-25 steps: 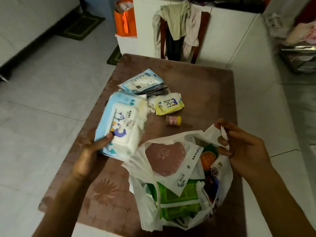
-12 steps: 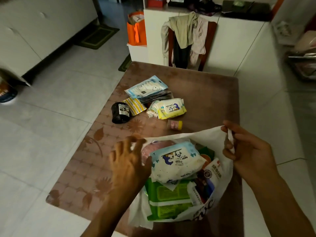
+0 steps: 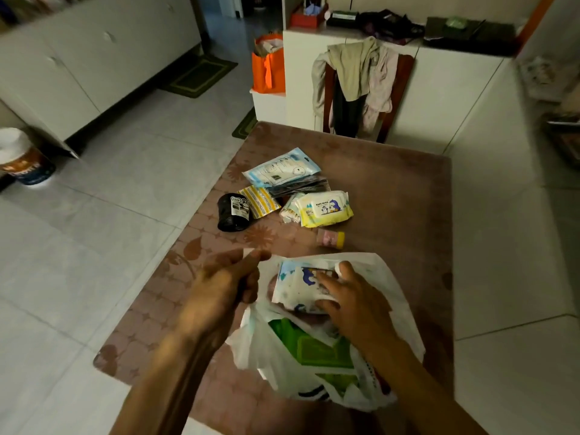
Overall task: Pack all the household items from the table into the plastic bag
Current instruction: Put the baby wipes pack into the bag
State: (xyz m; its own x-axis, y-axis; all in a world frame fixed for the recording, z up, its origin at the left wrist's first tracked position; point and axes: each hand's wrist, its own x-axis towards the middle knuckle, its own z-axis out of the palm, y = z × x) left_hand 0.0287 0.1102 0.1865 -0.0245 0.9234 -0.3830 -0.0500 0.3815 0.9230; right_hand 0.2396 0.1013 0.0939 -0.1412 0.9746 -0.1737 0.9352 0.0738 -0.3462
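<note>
The white plastic bag (image 3: pixel 395 296) lies open at the near end of the brown table (image 3: pixel 392 196). A blue-and-white wipes pack (image 3: pixel 295 287) sits at its mouth, above a green pack (image 3: pixel 314 343). My right hand (image 3: pixel 354 296) grips the blue wipes pack, fingers on top and thumb at its near edge. My left hand (image 3: pixel 219 287) pinches the bag's left rim. Farther back on the table lie a yellow wipes pack (image 3: pixel 324 208), a small pink bottle (image 3: pixel 331 238), a black roll (image 3: pixel 233 211), a striped sachet (image 3: pixel 259 202), cotton swabs (image 3: pixel 289 211) and a blue-white pouch (image 3: pixel 282 167) over a dark packet (image 3: pixel 301 187).
A chair draped with clothes (image 3: pixel 357 86) stands at the table's far end before a white counter (image 3: pixel 439 89). An orange bag (image 3: pixel 268 70) sits on a low white box. White tiled floor lies to the left, with a tub (image 3: pixel 25 161) and white cabinets.
My left hand carried the blue wipes pack from the table into the bag, let go and took the bag's left rim. My right hand left the right rim and came onto the pack.
</note>
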